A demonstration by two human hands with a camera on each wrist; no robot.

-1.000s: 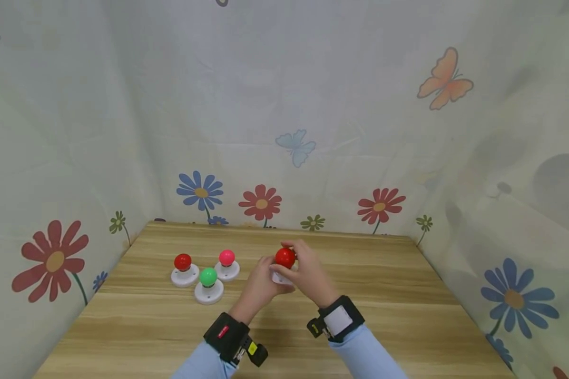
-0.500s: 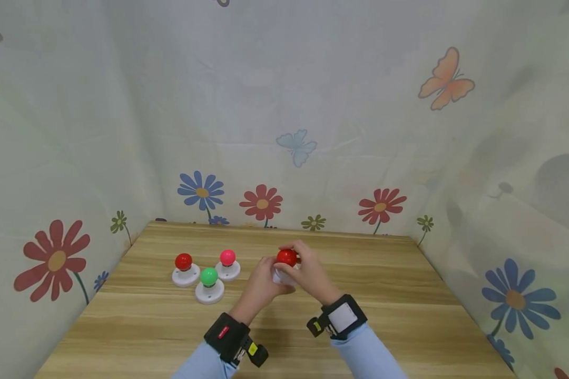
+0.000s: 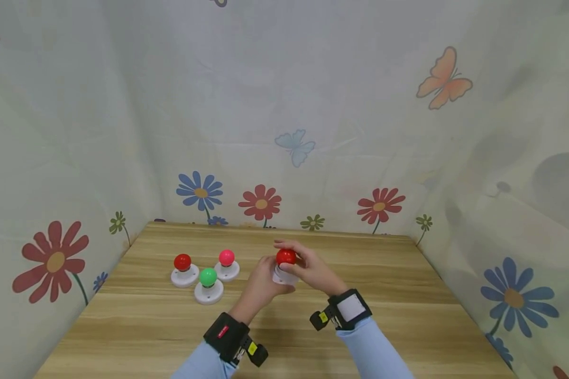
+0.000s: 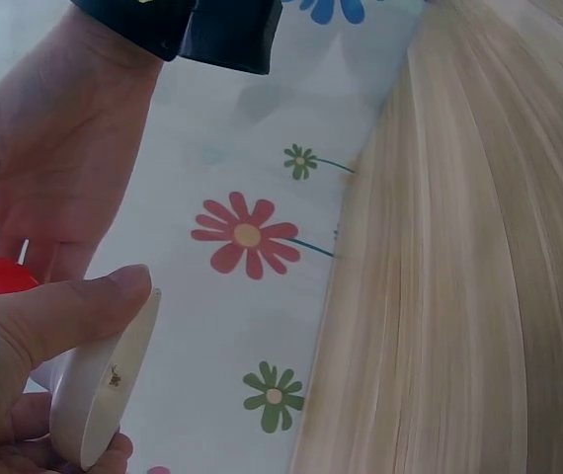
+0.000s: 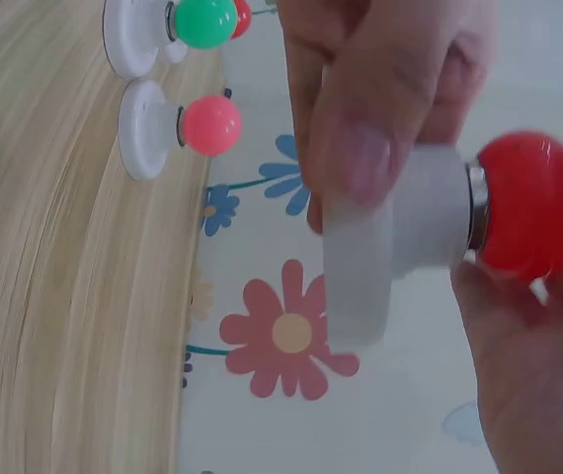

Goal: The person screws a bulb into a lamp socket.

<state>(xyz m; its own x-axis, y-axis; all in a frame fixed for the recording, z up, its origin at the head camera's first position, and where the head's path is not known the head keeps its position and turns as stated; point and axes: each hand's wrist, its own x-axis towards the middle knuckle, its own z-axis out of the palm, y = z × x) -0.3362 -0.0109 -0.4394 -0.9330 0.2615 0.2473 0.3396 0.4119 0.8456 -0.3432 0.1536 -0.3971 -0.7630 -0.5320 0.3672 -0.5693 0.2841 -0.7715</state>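
Note:
Over the table, my left hand [image 3: 258,289] grips the round white base of a lamp socket [image 3: 282,278]. A red light bulb [image 3: 286,256] sits in the top of that socket, a metal band of its screw cap showing in the right wrist view. My right hand [image 3: 315,269] has its thumb and fingers curled round the bulb. Seen from the left wrist, the left thumb presses on the base [image 4: 109,385], whose flat underside faces outward. The bulb [image 4: 0,277] is partly hidden there behind the left hand.
Left of the hands on the wooden table [image 3: 389,295] stand three white sockets with bulbs: red [image 3: 182,262], green [image 3: 208,277] and pink [image 3: 226,258]. A flower-patterned cloth [image 3: 341,195] hangs behind and on both sides. Each wrist wears a black strapped camera.
My right hand turns about the bulb, its wrist swinging slightly to the right and its fingers shifting left over the top. The left hand and socket stay nearly in place.

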